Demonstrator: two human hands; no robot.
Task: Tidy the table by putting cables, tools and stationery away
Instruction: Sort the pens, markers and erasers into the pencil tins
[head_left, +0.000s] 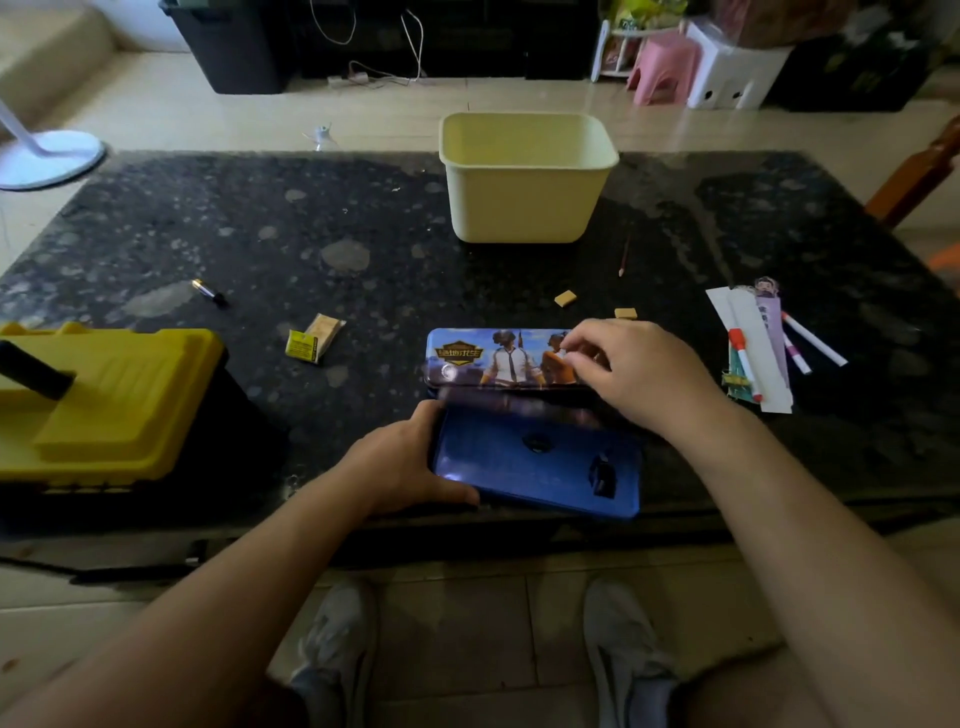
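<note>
Shoes (337, 649): two pale shoes are standing on the tiled floor below the desk edge, and both are blurred.
Left hand (400, 462): it is gripping the left end of the pencil case (535, 467), with the thumb lying along the near rim.
Right hand (639, 374): it is hovering over the right part of the lid (498, 358) with thumb and forefinger drawn together. I cannot tell whether they are pinching anything.
Pencil case: it is lying open at the near edge of the desk (311, 234). Its long axis is running left to right, with the right end slightly nearer. The printed lid is sitting just beyond the blue tray.
Hard to make out: two dark bits are lying in the tray, and the lid's lower edge is smearing.
Toolbox (119, 395): this yellow box is sitting near left, cut off by the frame.
Left of the case: a yellow packet (314, 338) and, farther off, a battery (209, 292) are lying apart.
Beyond the lid: two tan erasers (565, 298) are lying close by, with a pencil (624, 257) pointing away past them.
Right side: markers (745, 364) and paper strips (763, 338) are lying in a loose pile, overlapping.
Bin (524, 202): this pale yellow bin is standing at the far middle of the desk.
Far floor: a white fan base (49, 156), loose cables (410, 47) and a pink stool (662, 67) are sitting beyond the desk.
</note>
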